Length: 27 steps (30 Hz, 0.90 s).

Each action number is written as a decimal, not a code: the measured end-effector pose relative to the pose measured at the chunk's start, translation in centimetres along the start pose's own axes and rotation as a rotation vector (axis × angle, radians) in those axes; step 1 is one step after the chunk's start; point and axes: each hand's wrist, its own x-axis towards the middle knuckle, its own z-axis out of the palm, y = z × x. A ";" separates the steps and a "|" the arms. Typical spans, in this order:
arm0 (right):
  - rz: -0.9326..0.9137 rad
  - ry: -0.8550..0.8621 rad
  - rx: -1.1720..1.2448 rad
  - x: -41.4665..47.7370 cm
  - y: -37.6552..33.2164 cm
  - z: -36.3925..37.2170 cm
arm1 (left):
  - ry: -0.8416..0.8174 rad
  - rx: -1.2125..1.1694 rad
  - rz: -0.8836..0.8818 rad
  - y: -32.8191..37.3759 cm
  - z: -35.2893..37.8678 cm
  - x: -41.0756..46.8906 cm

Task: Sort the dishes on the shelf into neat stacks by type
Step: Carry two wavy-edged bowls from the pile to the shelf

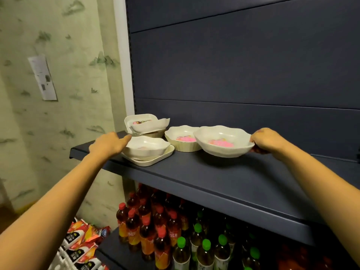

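My right hand (267,141) grips the right rim of a white wavy-edged bowl (222,142) with a pink print inside, held slightly above the dark shelf (224,180). Behind it to the left sits a second similar bowl (181,139), partly hidden by the held one. My left hand (109,144) reaches toward another wavy bowl (146,146) that rests in a square cream plate (155,160); its fingers point at the bowl's left rim and hold nothing. At the back left, a tilted bowl (150,125) leans in a square dish (140,117).
The shelf's dark back panel (243,65) rises behind the dishes. Below the shelf stand several red-capped bottles (144,227) and green-capped bottles (202,248). Snack packets (81,242) lie at lower left. A wallpapered wall (58,75) is on the left.
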 end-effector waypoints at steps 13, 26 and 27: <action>0.217 0.295 0.176 -6.1 1.9 0.3 | -0.042 -0.430 0.304 0.2 -1.4 4.6; 0.432 0.588 0.148 -18.9 10.3 -7.1 | -0.332 -0.495 0.731 14.7 4.5 -5.2; 0.447 0.610 0.138 -20.2 11.3 -8.0 | -0.363 -0.502 0.762 16.1 4.9 -6.4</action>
